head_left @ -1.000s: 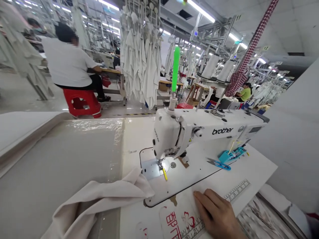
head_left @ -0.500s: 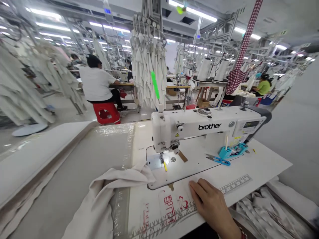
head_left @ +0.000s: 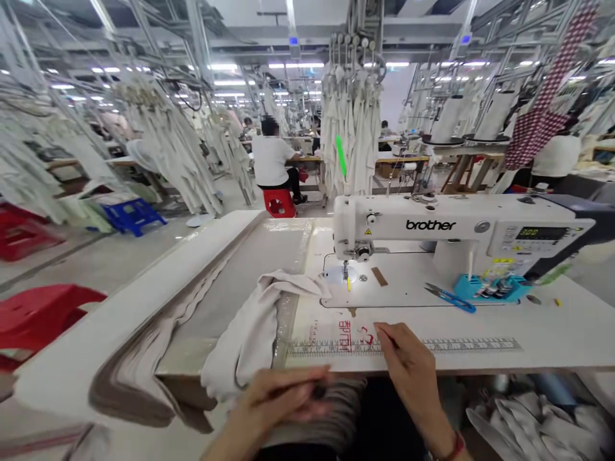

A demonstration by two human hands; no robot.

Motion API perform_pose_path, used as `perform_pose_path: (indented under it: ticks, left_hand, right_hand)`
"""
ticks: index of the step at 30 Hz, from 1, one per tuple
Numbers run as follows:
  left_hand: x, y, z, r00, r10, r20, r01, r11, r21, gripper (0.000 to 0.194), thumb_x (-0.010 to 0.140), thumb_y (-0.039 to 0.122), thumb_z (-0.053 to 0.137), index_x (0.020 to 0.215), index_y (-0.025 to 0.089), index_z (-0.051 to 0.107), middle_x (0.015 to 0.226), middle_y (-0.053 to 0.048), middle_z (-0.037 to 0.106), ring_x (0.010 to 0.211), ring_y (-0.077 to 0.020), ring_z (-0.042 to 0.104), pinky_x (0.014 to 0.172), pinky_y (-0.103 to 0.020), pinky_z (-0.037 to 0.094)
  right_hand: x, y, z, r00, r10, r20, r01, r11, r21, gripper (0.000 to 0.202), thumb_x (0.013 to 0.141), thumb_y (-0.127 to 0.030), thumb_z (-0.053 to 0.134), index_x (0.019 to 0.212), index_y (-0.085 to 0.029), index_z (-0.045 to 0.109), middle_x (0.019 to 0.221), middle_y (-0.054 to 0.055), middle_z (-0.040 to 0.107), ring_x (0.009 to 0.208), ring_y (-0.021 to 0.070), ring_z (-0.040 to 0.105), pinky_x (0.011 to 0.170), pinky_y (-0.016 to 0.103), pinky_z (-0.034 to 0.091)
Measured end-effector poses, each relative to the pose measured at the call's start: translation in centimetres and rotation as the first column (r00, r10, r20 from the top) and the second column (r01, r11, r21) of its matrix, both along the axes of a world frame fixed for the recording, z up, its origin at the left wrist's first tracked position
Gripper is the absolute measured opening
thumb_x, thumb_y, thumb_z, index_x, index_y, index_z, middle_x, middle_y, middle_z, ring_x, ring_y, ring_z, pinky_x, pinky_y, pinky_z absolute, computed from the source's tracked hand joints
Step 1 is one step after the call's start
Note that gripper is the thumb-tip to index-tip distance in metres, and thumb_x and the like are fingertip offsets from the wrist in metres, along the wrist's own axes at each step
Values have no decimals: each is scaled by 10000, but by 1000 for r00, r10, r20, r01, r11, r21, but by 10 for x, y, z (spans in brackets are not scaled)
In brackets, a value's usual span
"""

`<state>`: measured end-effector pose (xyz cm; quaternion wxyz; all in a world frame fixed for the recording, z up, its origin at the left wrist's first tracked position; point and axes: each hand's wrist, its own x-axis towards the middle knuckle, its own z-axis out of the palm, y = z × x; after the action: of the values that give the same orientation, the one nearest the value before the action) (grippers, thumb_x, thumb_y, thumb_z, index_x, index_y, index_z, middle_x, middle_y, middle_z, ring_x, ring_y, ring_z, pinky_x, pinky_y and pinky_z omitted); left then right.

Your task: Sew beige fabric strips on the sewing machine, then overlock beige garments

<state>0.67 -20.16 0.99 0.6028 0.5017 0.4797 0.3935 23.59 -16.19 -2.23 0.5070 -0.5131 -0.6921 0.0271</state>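
My right hand [head_left: 408, 362] is over the front edge of the white sewing table, near the printed ruler [head_left: 471, 345], its fingers pinched together; whether anything is between them is too small to tell. My left hand [head_left: 283, 397] is low in front of the table edge, blurred, with a small dark thing at its fingers that I cannot make out. Beside it, a light grey cloth piece [head_left: 259, 320] lies on the table's left part, one end close to the needle area of the brother sewing machine [head_left: 413, 224].
Blue scissors [head_left: 450, 297] and a turquoise bobbin holder [head_left: 494, 288] sit at the right. A stack of grey fabric [head_left: 139, 371] hangs over the left edge. More cloth [head_left: 538, 422] lies below right. A person [head_left: 271, 157] sits on a red stool [head_left: 279, 202] beyond.
The view has turned left and widened. My left hand has come into view at the bottom. My right hand has its fingertips drawn together near the table's front edge.
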Motion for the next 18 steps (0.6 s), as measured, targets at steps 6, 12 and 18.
perform_pose_path:
  ticks: [6,12,18]
  left_hand:
    - [67,37,4,989,-145,25,136,966,221,391,703,359,815,1066,227,756,935,-72,770,745,-178,710,603,-219,566]
    - [68,43,-3,984,-83,-156,159,802,576,285,699,238,826,974,260,757,853,-23,763,592,-103,620,472,-134,488]
    - [61,47,-2,958,-172,-232,284,696,660,170,758,233,805,919,231,751,819,-24,748,620,-109,652,509,-138,516]
  right_hand:
    - [-18,-42,1,454,-33,-891,-426,870,-249,328,856,-487,692,1054,-233,753,1067,69,747,977,232,699,848,335,591]
    - [-8,-50,7,359,-36,-933,-571,782,-249,375,730,-455,822,1050,-267,770,1073,62,758,1017,237,695,811,294,582]
    - [-2,-47,10,351,-88,-932,-625,720,-303,369,645,-441,868,950,-244,796,939,51,779,889,213,717,748,285,579]
